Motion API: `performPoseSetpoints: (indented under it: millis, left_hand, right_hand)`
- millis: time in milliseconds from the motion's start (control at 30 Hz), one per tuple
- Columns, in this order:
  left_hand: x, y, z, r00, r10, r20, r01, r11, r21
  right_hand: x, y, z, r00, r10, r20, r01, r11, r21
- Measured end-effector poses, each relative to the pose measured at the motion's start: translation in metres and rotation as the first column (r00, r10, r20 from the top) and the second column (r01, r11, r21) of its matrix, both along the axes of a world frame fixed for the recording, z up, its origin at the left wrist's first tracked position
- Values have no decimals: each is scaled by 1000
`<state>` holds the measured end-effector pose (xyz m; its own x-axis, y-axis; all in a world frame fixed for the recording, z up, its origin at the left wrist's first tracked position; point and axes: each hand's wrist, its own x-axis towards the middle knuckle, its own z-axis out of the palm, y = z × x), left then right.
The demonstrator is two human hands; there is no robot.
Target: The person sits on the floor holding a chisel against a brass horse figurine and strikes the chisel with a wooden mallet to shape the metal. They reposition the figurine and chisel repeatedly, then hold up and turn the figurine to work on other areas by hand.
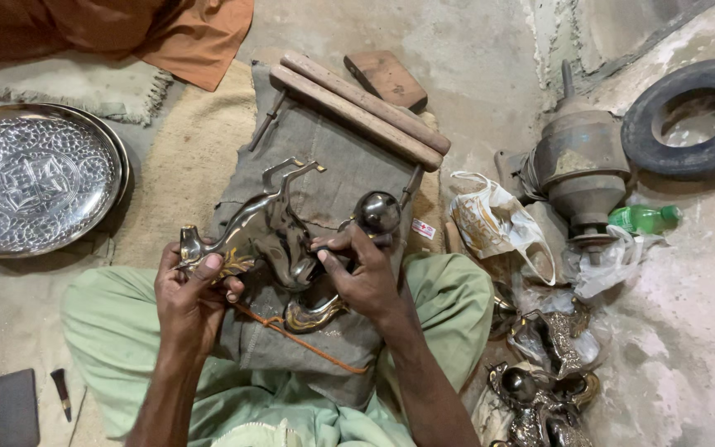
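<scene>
Left hand (188, 290) fingers curled tight round head end of metal horse (271, 228). Right hand (357, 273) fingers pinch thin tool (324, 257), tip touching horse's body just left of fingertips. Horse lies across grey cloth (333, 165) on lap. Embossed tray (35, 178) well left of left fingers.

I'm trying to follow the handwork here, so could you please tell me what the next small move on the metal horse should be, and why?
Probably draw the thin tool in the right hand a little along the metal horse figurine. Its tip seems to rest at the horse's body, while the left hand steadies the base end over the grey cloth.
</scene>
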<state>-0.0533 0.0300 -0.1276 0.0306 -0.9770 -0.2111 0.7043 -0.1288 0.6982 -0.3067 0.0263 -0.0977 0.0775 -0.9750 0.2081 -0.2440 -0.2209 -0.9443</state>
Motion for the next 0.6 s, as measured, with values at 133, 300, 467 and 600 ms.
performPoseSetpoints:
  millis: [133,300,467,600]
  left_hand:
    - [0,2,1,1000,4,-3,-4,1000,6]
    - [0,2,1,1000,8,2,-8,1000,4]
    - [-1,0,-3,1000,9,3,-9,1000,-6]
    - [-2,-3,-3,1000,12,13,-12,1000,8]
  right_hand:
    - [-5,-2,15,996,47,-80,-39,995,97]
    - [-23,-15,23,962,199,-185,-167,970,175]
    - [-35,-23,15,946,299,-125,-283,950,131]
    - [-48,-27,18,900,365,-239,-349,931,108]
